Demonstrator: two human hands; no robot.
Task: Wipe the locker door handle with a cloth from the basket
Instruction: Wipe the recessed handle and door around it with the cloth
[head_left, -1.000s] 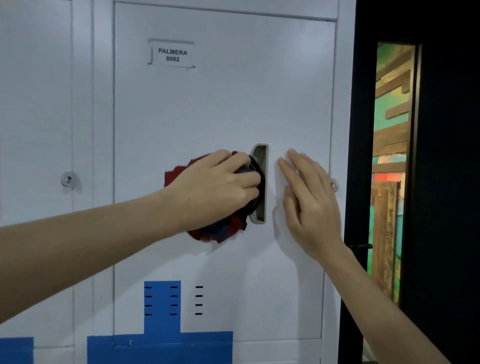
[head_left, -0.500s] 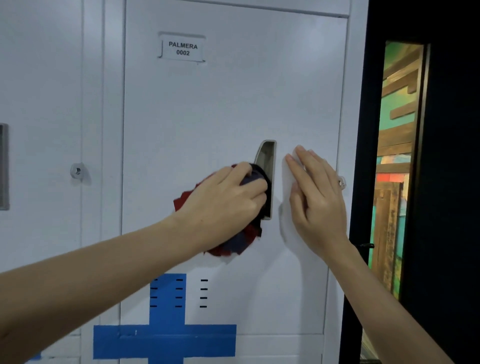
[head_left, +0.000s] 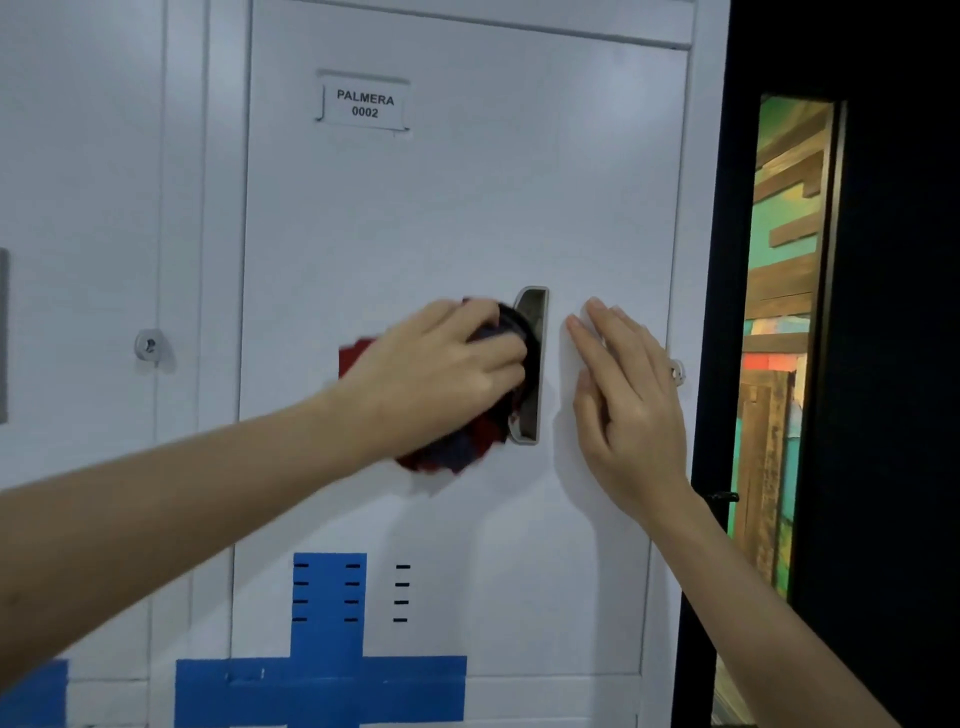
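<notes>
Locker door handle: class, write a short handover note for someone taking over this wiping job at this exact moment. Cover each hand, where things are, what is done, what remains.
Left hand grips the red and dark cloth, pressing it against the left side of the recessed handle.
Right hand lies flat, fingers straight, on the locker door just right of the handle.
Done: cloth fetched and on the handle. The basket is out of view.
Left: wipe the handle's uncovered top and bottom ends.

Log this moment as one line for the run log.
step: wipe | left hand: grips cloth against handle | right hand: flat on locker door
</notes>
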